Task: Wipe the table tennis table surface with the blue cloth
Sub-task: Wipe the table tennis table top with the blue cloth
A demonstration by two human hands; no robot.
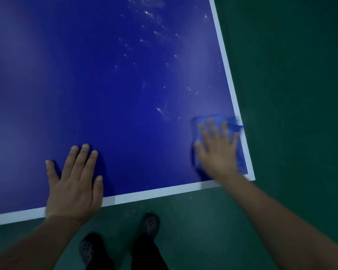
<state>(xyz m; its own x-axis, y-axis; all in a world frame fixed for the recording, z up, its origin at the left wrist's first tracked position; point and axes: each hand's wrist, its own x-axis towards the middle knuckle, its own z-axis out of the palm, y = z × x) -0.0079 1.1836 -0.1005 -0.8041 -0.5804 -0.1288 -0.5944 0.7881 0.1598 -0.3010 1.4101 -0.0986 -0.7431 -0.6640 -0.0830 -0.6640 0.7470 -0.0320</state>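
Right hand [218, 151]: fingers spread wide, pressed flat on the blurred blue cloth [238, 131], lower right corner.
Left hand [74, 184]: fingers spread, laid flat on the glossy dark-blue counter [105, 84].

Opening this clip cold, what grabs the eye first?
The deep blue table fills the view, white droplets glinting across its right half. At its near right corner the right hand presses flat on the blue cloth, blurred. The left hand rests flat at the near edge.
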